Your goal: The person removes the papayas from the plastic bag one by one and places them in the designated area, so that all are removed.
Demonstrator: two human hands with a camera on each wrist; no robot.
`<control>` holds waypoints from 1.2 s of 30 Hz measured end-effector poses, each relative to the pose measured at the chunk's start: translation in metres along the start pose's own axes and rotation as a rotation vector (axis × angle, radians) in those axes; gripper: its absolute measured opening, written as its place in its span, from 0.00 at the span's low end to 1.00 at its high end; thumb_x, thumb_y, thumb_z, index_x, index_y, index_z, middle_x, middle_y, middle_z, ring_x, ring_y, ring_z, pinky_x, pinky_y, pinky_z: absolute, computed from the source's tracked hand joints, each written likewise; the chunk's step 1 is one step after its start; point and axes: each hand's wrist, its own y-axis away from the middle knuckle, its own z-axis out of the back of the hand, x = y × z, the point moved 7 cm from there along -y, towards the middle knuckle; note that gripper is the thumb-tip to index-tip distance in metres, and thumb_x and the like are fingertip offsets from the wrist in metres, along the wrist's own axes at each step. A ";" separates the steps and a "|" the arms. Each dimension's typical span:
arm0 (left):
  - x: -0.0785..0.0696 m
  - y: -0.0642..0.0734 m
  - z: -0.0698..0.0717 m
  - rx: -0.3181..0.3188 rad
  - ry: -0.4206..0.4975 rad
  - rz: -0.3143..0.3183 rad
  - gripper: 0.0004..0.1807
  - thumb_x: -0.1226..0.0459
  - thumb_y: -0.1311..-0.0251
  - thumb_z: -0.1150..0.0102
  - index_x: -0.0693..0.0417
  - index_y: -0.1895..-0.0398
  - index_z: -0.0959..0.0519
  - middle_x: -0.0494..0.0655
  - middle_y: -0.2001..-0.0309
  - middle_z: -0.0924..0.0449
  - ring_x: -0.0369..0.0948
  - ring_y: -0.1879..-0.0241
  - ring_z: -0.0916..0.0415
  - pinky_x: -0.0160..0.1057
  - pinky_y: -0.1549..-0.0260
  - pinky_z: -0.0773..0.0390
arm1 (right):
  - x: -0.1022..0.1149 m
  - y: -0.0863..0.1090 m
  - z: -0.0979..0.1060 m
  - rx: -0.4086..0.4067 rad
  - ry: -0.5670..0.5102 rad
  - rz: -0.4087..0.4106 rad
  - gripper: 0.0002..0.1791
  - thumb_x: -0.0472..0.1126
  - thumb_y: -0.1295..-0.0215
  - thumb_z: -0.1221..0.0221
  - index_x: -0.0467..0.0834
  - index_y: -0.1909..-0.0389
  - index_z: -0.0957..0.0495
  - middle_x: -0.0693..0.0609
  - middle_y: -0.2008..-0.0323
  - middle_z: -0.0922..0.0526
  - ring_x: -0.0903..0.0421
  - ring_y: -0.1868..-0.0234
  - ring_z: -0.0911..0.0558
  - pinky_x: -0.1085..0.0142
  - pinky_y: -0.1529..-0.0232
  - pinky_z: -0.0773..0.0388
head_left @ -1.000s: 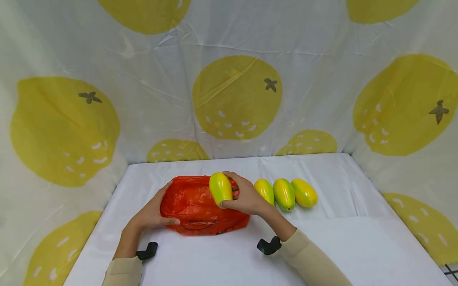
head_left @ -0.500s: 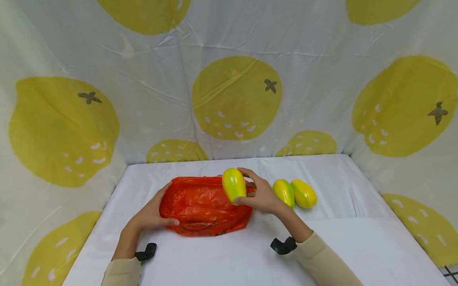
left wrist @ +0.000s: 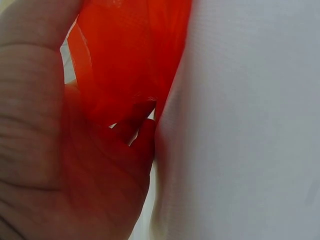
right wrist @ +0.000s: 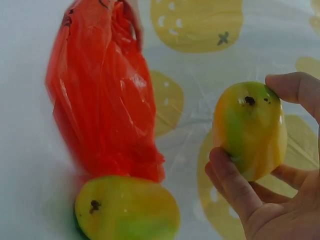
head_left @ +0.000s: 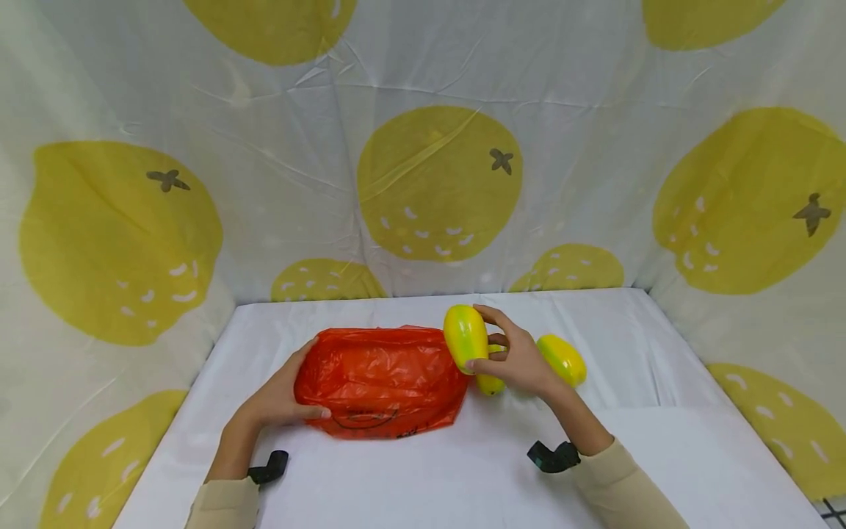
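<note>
A red plastic bag (head_left: 386, 397) lies on its side on the white cloth, its mouth spread wide. My left hand (head_left: 280, 393) holds the bag's left edge, thumb along the front rim; in the left wrist view the fingers show dimly through the red film (left wrist: 120, 55). Just past the bag's right end, my right hand (head_left: 525, 364) grips a yellow-green mango (head_left: 465, 334) between thumb and fingertips, raised above the cloth. Behind it a second mango (head_left: 490, 385) peeks out, lying close to the bag. Another mango (head_left: 562, 360) rests right of that hand.
White cloth (head_left: 423, 485) covers the table. Hanging cloth (head_left: 277, 184) printed with big lemons stands behind and on both sides. A black wrist mount (head_left: 554, 457) sits at each of my cuffs.
My right hand has moved to the right with the mango, from over the bag's mouth to its right end, now hiding one mango on the table. The left hand and bag have hardly moved.
</note>
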 end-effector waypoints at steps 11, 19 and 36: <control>-0.003 -0.004 0.003 0.016 0.000 -0.010 0.74 0.42 0.60 0.18 0.45 0.15 0.58 0.57 0.21 0.47 0.61 0.26 0.43 0.68 0.40 0.24 | -0.008 0.015 0.040 -0.082 0.053 0.003 0.49 0.44 0.42 0.25 0.65 0.24 0.40 0.50 0.24 0.37 0.43 0.39 0.18 0.55 0.45 0.14; -0.001 -0.005 0.002 0.022 -0.006 -0.005 0.74 0.41 0.61 0.18 0.44 0.15 0.58 0.55 0.20 0.47 0.59 0.25 0.43 0.67 0.38 0.24 | -0.019 0.027 0.062 -0.106 0.080 0.031 0.49 0.40 0.42 0.26 0.62 0.23 0.40 0.47 0.24 0.37 0.42 0.40 0.19 0.61 0.46 0.14; 0.002 0.000 0.000 0.003 0.002 0.018 0.75 0.41 0.64 0.17 0.41 0.15 0.57 0.54 0.20 0.46 0.59 0.25 0.42 0.66 0.40 0.22 | -0.024 0.045 0.101 -0.114 0.153 0.042 0.49 0.40 0.39 0.28 0.57 0.21 0.43 0.42 0.24 0.39 0.37 0.38 0.22 0.75 0.47 0.20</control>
